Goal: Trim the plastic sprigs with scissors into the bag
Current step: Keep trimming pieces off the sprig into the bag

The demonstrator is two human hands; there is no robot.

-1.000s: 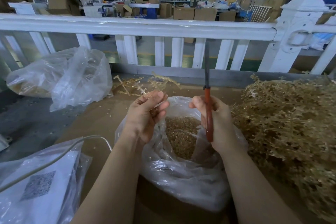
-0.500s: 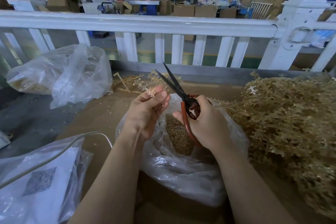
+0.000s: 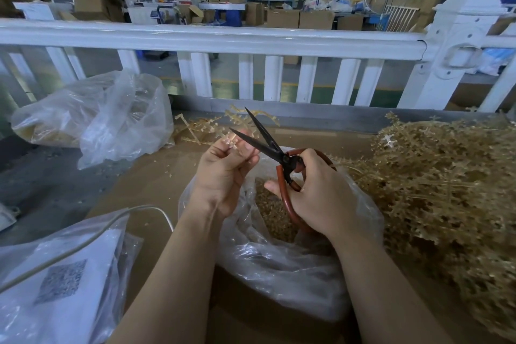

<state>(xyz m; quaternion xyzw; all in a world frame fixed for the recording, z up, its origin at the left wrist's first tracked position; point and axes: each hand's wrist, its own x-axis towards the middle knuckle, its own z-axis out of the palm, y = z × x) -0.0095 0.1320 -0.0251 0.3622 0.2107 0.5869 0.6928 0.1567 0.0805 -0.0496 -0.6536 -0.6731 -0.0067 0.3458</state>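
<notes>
— Both hands are over the bag [image 3: 279, 268], yes?

— Yes. Left hand [image 3: 223, 170] pinches a small pale sprig [image 3: 233, 140] between thumb and fingertips; right hand [image 3: 315, 193] grips the red-handled scissors [image 3: 276, 159], fingers curled through the loops.

— And the blades?

— Spread wide, pointing up and left — the lower one lies right at the sprig, beside my left fingertips. A second ago the scissors stood upright and closed, well apart from the sprig; half a second ago they had tilted over and opened, and now they have come in closer to it.

— Where do the trimmings sit?

— Inside the clear bag, below my hands, a heap of brown bits. The pile of untrimmed sprigs [image 3: 446, 190] lies to the right, touching the bag — it hasn't shifted. Another clear bag [image 3: 111, 120] rests far left by the white railing [image 3: 223, 39].
</notes>
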